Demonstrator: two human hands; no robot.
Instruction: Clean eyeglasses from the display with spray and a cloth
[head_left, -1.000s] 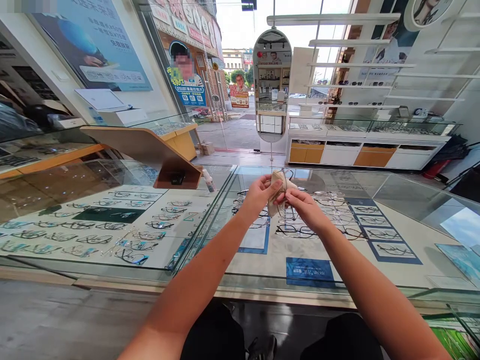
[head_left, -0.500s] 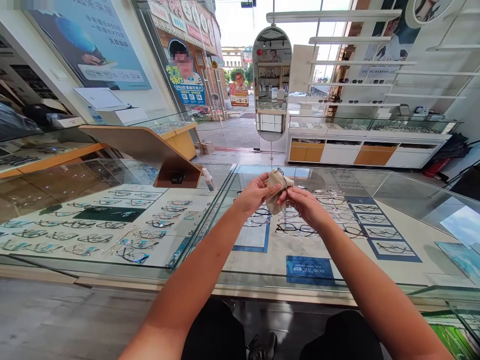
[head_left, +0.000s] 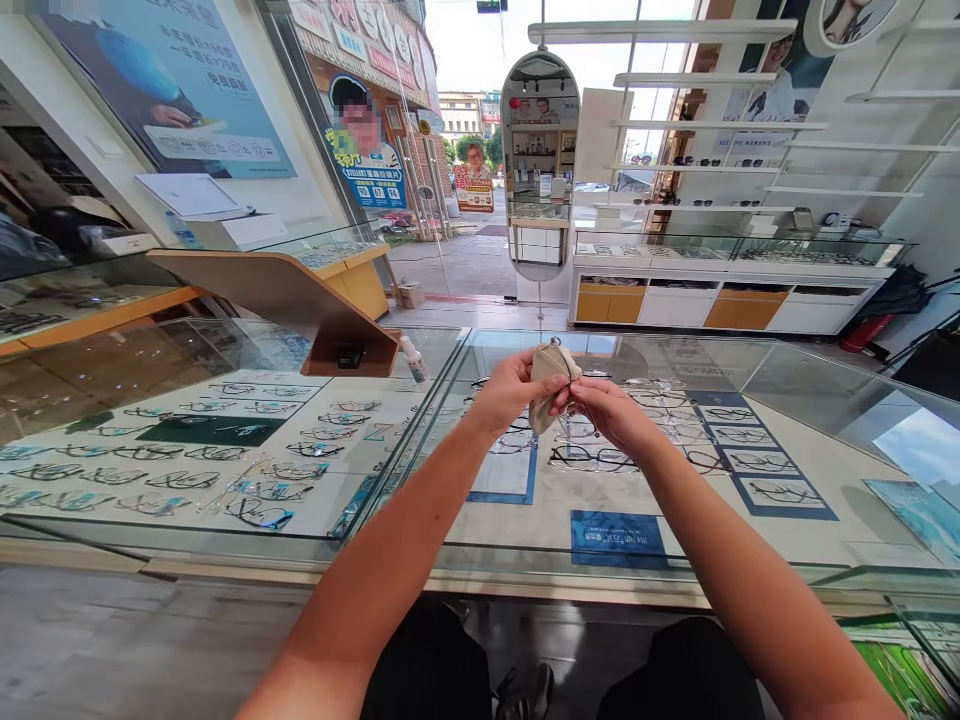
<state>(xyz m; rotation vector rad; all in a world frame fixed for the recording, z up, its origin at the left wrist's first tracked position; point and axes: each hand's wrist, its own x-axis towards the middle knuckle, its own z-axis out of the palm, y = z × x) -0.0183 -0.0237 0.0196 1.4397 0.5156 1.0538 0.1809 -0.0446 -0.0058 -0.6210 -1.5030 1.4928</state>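
Observation:
My left hand [head_left: 511, 390] is closed on a beige cloth [head_left: 546, 392], folded over part of a thin-rimmed pair of eyeglasses. Thumb and fingers press the cloth from both sides. At the cloth's right edge, my right hand [head_left: 609, 408] pinches the eyeglasses; its fingertips almost meet those of the left. Most of the frame is hidden by cloth and fingers. Both hands are above the glass display case [head_left: 540, 545]. Beneath the glass lie rows of eyeglasses, including a dark-rimmed pair [head_left: 592, 458] below the hands.
A white spray bottle [head_left: 413, 360] stands on the counter left of my hands, beside a brown slanted stand [head_left: 352, 345]. A blue card [head_left: 617, 538] lies inside the case near the front. An oval mirror [head_left: 541, 165] stands beyond the counter, with wall shelves [head_left: 705, 80] to its right.
The cloth has turned slightly in my fingers and now covers more of the rim. Both hands stay in nearly the same place, and the view has shifted a little.

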